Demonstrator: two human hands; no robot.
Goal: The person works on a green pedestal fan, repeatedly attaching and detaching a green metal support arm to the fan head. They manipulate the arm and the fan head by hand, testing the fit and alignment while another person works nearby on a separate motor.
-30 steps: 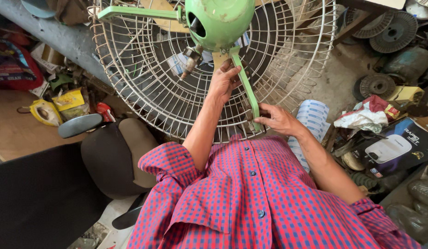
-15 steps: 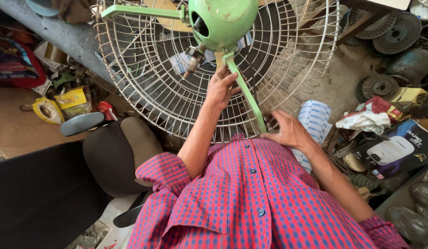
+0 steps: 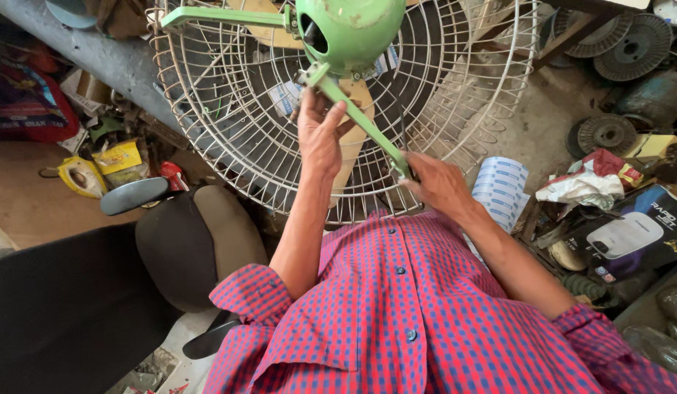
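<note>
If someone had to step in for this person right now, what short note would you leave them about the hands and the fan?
Left hand: up at the inner end of the green bracket arm, just under the green motor housing.
Right hand: gripping the arm's outer end at the rim of the wire fan guard.
The guard stands tilted in front of the person, housing at its centre.
Done: both ends of this arm are in hand.
Left: cannot tell whether the arm is fastened or loose.

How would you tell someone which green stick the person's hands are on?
Find the big round wire fan guard and the green dome-shaped motor housing at its middle. The green arm slants down from the housing toward the red checked shirt, with the left hand near its top and the right hand at its lower end. The other green bar runs sideways, untouched.
</note>
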